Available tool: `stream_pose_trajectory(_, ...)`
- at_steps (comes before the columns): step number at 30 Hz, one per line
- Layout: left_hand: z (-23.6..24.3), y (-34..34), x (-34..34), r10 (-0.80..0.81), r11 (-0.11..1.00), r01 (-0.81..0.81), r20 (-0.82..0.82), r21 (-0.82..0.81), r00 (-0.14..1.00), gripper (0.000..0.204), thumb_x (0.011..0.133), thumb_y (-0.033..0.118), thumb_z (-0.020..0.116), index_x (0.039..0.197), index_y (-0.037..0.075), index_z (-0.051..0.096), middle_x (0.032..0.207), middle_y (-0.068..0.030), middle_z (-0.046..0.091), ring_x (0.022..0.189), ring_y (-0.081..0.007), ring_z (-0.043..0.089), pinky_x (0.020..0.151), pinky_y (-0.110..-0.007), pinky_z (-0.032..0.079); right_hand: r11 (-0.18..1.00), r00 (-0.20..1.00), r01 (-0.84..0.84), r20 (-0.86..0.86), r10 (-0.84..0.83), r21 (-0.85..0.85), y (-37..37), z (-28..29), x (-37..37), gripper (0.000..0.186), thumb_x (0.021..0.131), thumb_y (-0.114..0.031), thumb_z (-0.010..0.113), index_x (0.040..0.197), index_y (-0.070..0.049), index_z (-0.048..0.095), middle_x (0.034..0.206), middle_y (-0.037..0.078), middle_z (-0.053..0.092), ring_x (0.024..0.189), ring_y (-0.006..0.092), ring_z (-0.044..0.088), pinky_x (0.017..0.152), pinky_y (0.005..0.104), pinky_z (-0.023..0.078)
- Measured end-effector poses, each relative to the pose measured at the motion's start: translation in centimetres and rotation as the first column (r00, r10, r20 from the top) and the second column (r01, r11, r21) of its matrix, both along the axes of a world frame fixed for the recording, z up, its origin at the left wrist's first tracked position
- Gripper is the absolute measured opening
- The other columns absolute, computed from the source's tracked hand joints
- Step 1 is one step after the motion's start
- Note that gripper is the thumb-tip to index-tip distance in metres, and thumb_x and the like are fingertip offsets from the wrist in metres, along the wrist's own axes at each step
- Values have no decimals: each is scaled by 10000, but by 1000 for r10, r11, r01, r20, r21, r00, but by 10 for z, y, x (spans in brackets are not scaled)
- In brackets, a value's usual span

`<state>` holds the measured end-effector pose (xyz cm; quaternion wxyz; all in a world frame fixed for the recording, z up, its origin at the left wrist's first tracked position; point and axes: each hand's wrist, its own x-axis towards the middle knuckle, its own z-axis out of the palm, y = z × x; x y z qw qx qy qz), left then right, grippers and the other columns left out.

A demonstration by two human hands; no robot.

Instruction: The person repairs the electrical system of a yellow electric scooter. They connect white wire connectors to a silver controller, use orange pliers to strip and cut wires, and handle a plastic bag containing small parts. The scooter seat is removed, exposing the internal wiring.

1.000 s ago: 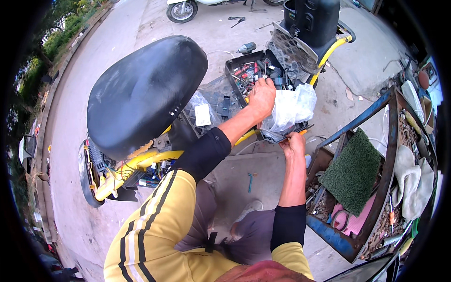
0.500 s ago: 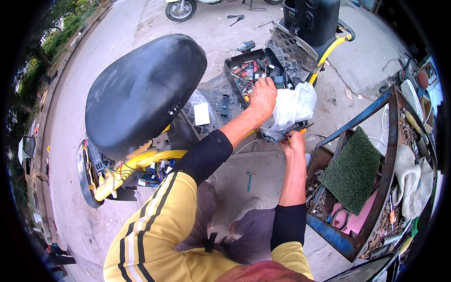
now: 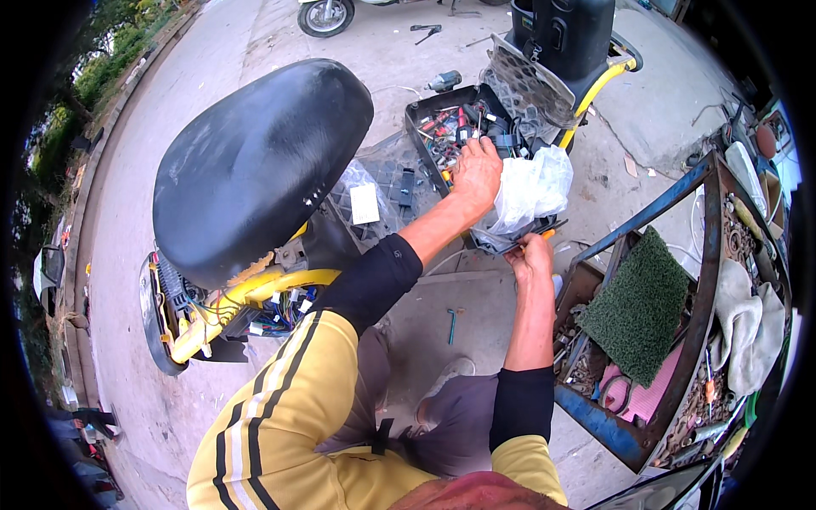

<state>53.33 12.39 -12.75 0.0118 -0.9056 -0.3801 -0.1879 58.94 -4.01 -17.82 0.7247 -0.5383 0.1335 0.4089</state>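
Observation:
My left hand [image 3: 476, 177] is closed at the near edge of a black open toolbox [image 3: 414, 119]. Its fingertips are pinched together, and what they hold cannot be made out. Loose tools with red and black handles fill the box. Against this hand lies a crumpled clear plastic bag [image 3: 534, 189], covering the box's near right part. Below the bag, my right hand [image 3: 533, 257] is closed around a slim tool with an orange handle [image 3: 548, 234]; its other end is hidden by the fingers and the bag's shadow.
A yellow scooter stands on the left, its black seat [image 3: 263, 170] tilted and coloured wires [image 3: 285, 310] exposed. To the right is a rusty metal frame cart [image 3: 629, 438] with a green turf mat [image 3: 639, 308]. A power tool [image 3: 444, 82] lies behind the toolbox, a small blue-green tool [image 3: 451, 326] near my feet.
Both hands stay almost where they were, the left shifting only very slightly at the toolbox. Dark shapes at the lower left edge have moved a little.

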Motion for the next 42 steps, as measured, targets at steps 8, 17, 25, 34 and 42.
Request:
stream_pose_trajectory(8, -1, 0, 2, -3, 1000, 3, 1, 6, 1000, 491, 849, 112, 653, 1266, -76, 473, 1094, -243, 569, 1015, -370, 659, 838, -433, 585, 1000, 1000, 18, -8, -18, -1, 0, 0, 0, 255, 825, 56, 500, 1071, 49, 566, 932, 162, 590, 767, 290, 619, 741, 525, 540)
stream_pose_trajectory(17, -2, -2, 0, -9, 995, 6, 24, 95, 1000, 450, 879, 96, 647, 1273, -89, 532, 1067, -209, 593, 959, -313, 670, 788, -378, 591, 1000, 1000, 14, -6, -14, -19, -1, 1, 0, 243, 829, 53, 504, 1064, 41, 566, 929, 156, 590, 778, 287, 623, 751, 514, 531)
stream_pose_trajectory(25, 0, -2, -2, -2, 992, 1, 7, 125, 1000, 457, 886, 76, 649, 1300, -84, 543, 1055, -184, 607, 951, -286, 678, 771, -347, 598, 1000, 1000, 8, -12, -8, -4, 0, 3, 0, 233, 836, 46, 509, 1061, 44, 569, 931, 159, 594, 781, 295, 627, 768, 532, 541)
stream_pose_trajectory(34, 3, 4, -7, -73, 993, 76, 31, -89, 997, 541, 865, 192, 654, 1299, -77, 476, 1140, -278, 568, 1070, -430, 642, 890, -491, 563, 1000, 1000, 18, -17, -18, -2, -1, 4, 0, 237, 834, 43, 511, 1061, 43, 579, 935, 159, 599, 783, 295, 627, 752, 524, 533)
stream_pose_trajectory(42, 23, 7, -18, -57, 985, 41, -86, -170, 995, 602, 862, 181, 662, 1360, -76, 441, 1226, -297, 587, 1138, -441, 638, 949, -503, 547, 1000, 999, 15, -31, -15, 21, -1, 6, -1, 261, 837, 46, 511, 1089, 41, 581, 999, 166, 602, 825, 305, 625, 727, 507, 535)
